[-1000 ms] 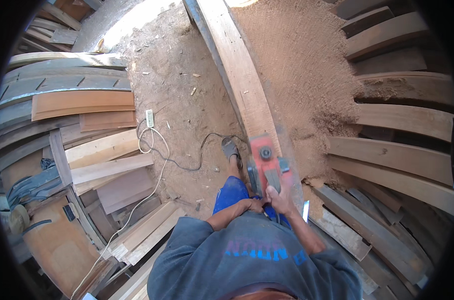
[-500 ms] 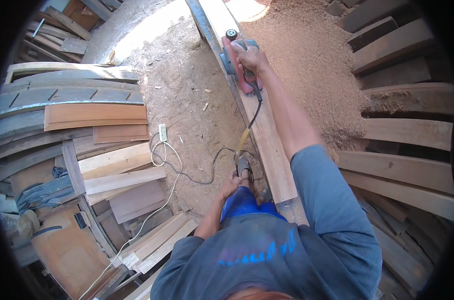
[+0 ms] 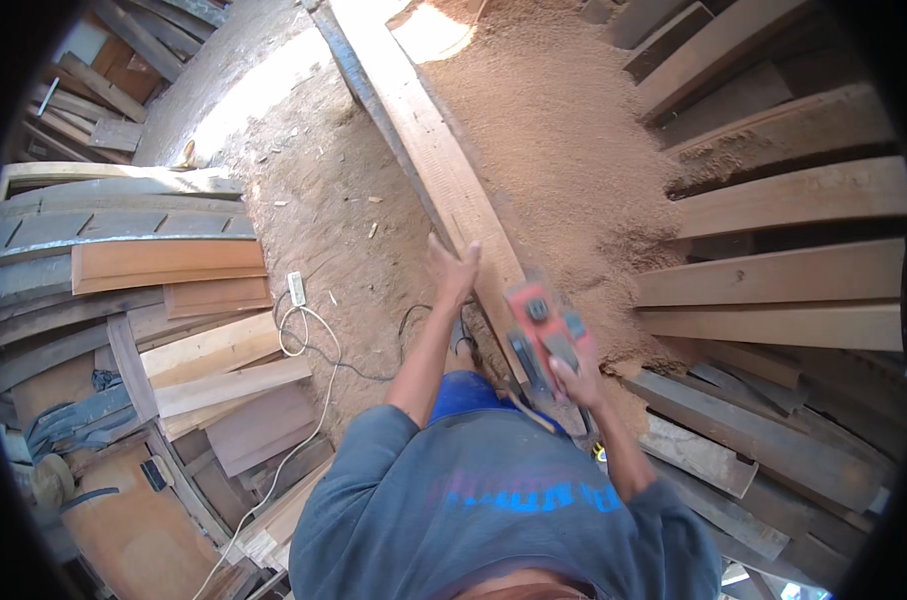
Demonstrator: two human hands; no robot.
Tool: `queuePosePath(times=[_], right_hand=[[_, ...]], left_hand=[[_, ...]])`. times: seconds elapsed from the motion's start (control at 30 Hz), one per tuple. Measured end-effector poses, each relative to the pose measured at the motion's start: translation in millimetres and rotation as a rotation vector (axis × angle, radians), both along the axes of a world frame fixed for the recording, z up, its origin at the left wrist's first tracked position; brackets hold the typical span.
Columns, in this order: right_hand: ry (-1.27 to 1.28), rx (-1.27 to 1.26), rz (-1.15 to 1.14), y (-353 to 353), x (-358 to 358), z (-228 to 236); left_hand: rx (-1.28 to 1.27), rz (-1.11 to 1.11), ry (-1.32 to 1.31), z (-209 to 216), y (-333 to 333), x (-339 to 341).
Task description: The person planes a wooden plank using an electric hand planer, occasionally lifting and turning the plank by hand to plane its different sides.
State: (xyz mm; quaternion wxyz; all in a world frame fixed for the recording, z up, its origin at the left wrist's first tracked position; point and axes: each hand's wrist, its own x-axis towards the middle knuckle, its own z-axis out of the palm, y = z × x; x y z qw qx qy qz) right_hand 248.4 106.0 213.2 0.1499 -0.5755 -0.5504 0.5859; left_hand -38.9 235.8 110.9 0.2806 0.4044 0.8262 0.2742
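Observation:
A red and grey electric hand planer [image 3: 535,308] is at the near end of a long wooden plank [image 3: 435,160], a little blurred. Its rear handle is gripped by my right hand [image 3: 576,382]. Whether the planer's sole touches the wood I cannot tell. My left hand [image 3: 453,268] reaches forward with fingers spread, over or against the plank's left edge, and holds nothing. The plank lies lengthwise on a narrow bench [image 3: 345,62], running away from me toward the far left.
Wood shavings [image 3: 553,130] cover the floor to the right. Stacked boards [image 3: 773,280] line the right side; more boards and panels [image 3: 168,266] fill the left. A white socket block [image 3: 295,289] with a pale cord lies on the floor at the left.
My right hand has drawn the planer back from the plank's far part to its near end. My left hand has left the planer's cord by my legs and moved forward to the plank, fingers spread.

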Motion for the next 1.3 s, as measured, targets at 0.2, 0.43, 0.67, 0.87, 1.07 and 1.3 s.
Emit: queuePosePath(times=[0.2, 0.43, 0.67, 0.87, 1.07, 1.3], right_hand=[[0.057, -0.209, -0.502, -87.4, 59.7, 34.9], [-0.052, 0.006, -0.525, -80.9, 68.7, 6.5], [-0.188, 0.013, -0.164, -38.6, 59.1, -15.6], [-0.144, 0.198, -0.091, -25.8, 34.5, -32.4], [-0.098, -0.04, -0.031, -20.1, 31.2, -33.7], [-0.157, -0.178, -0.078, -19.4, 37.9, -43.3]], left_hand=[[-0.324, -0.095, 0.204, 19.4, 43.8, 72.4], [-0.294, -0.15, 0.28, 13.3, -13.3, 21.5], [-0.146, 0.213, -0.918, -26.4, -84.8, -62.4], [-0.059, -0.13, -0.606, -7.3, -99.7, -60.1], [-0.16, -0.061, 0.342, 39.4, -128.2, -91.6], [-0.333, -0.142, 0.409, 73.5, -128.0, -180.5]])
